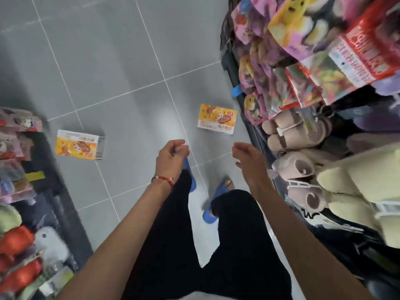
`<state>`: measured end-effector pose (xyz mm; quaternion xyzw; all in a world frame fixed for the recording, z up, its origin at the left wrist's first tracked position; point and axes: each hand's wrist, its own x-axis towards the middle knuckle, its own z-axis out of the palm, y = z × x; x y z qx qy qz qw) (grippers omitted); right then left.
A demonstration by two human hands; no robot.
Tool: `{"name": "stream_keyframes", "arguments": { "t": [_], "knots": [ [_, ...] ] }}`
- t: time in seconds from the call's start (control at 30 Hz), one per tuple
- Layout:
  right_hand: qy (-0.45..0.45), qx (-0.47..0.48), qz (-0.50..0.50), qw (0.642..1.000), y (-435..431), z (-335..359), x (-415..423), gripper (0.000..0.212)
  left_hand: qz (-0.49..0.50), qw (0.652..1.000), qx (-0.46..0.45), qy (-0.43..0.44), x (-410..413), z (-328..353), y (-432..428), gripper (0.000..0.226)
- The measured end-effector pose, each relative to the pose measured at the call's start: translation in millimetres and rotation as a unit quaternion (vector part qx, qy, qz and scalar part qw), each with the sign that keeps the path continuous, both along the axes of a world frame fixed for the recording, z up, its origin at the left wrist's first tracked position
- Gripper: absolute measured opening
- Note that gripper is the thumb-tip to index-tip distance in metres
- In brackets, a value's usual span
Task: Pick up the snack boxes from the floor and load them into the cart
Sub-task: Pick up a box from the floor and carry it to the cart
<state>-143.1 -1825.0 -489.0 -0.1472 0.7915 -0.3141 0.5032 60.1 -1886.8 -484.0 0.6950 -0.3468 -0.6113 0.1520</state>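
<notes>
Step is judged as approach; nothing lifted yet. 2 snack boxes are counted, flat on the floor (108, 61), well apart: R box (217, 122) ahead of R grip (246, 156), L box (76, 145) off to the L. L grip (173, 156) is loosely curled, R grip relaxed, both empty. Next, a bend & reach is called for. Cart isn't seen.

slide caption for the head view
Left hand and right hand, both empty, over the floor with a left box and a right box

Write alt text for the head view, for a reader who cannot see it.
A person's empty left hand and right hand hover over a grey floor where a left snack box and a right snack box lie. Plush slippers and packets line the sides.
</notes>
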Motion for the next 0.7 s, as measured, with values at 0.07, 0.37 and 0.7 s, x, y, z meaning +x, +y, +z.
{"name": "stream_keyframes", "arguments": {
  "t": [0.07, 0.37, 0.7],
  "knots": [
    [-0.006, 0.018, -0.009, 1.000, -17, -30, -4, 0.014, 0.002, 1.000, 0.018, -0.005, -5, -29, -20, 0.022],
    [-0.005, 0.064, -0.007, 0.998, -69, -207, -42, 0.010, -0.020, 0.995, 0.090, -0.038, -45, -215, -74, 0.028],
    [0.053, 0.076, -0.030, 0.995, -112, -430, -104, 0.011, -0.056, 0.995, 0.047, -0.070, -116, -443, -131, 0.032]
  ]
}}
